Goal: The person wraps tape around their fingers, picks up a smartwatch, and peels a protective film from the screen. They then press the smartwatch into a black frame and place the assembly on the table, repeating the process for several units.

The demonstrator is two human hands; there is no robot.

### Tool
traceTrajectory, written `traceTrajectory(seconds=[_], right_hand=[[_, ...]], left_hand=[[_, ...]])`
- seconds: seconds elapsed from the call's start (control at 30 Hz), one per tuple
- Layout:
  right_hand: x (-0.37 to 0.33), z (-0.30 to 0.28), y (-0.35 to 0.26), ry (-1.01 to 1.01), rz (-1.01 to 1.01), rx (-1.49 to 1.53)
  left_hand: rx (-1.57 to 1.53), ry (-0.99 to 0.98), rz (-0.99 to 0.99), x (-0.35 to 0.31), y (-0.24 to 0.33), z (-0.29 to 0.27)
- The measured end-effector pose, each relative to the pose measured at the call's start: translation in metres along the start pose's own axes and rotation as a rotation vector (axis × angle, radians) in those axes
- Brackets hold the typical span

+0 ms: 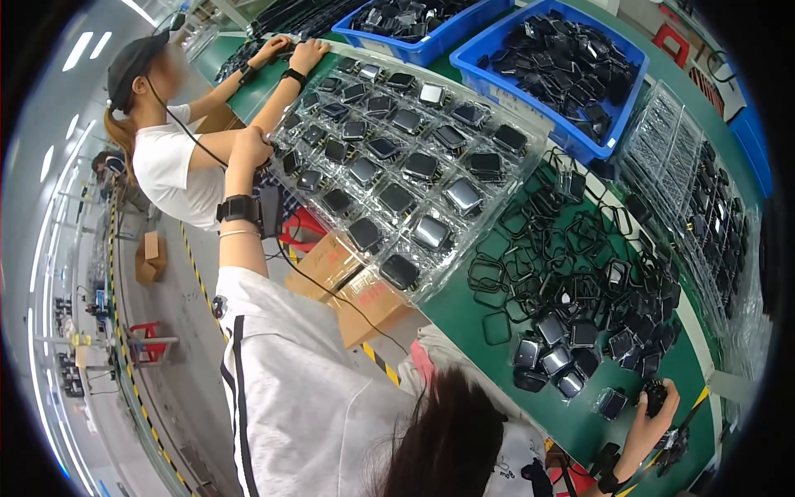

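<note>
At the table's right, my right hand (654, 427) pinches a dark, rounded part (655, 396) that looks like a watch case. Beside it on the green table lies a single square watch-like module (612, 403). My left arm reaches out to the far left, and my left hand (251, 149) is at the edge of a clear plastic tray (476, 229); its fingers are mostly hidden. Several square, dark-faced modules (397, 199) sit in rows in that tray. Between tray and right hand are a heap of black square frames (538, 248) and a cluster of modules (556, 359).
Two blue bins, one nearer (571, 135) and one farther (385, 45), hold black parts along the back. Clear trays (662, 132) with dark pieces stand at the right. A co-worker (170, 157) works at the far left. Cardboard boxes (364, 306) are below the table edge.
</note>
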State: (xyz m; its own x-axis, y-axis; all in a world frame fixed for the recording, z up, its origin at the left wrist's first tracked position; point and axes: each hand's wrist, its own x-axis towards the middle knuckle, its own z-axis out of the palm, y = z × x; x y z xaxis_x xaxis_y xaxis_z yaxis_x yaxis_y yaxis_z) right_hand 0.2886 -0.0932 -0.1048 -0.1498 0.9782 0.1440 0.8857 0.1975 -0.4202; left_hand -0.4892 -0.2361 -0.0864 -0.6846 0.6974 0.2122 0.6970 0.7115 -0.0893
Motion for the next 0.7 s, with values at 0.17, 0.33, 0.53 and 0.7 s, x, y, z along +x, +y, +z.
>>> traceTrajectory(seconds=[0.17, 0.33, 0.53, 0.7], right_hand=[[-0.001, 0.002, 0.002, 0.015, -0.008, -0.021], [-0.001, 0.001, 0.004, 0.026, -0.028, -0.019], [-0.001, 0.003, 0.004, 0.034, -0.035, -0.026], [-0.001, 0.003, 0.004, 0.039, -0.014, -0.007]], left_hand=[[0.044, -0.021, -0.135, 0.001, 0.029, -0.011], [-0.442, -0.429, -0.556, 0.023, 0.000, -0.017], [-0.955, -0.643, -0.809, 0.030, -0.027, -0.026], [-0.830, -0.614, -0.663, 0.012, -0.057, -0.015]])
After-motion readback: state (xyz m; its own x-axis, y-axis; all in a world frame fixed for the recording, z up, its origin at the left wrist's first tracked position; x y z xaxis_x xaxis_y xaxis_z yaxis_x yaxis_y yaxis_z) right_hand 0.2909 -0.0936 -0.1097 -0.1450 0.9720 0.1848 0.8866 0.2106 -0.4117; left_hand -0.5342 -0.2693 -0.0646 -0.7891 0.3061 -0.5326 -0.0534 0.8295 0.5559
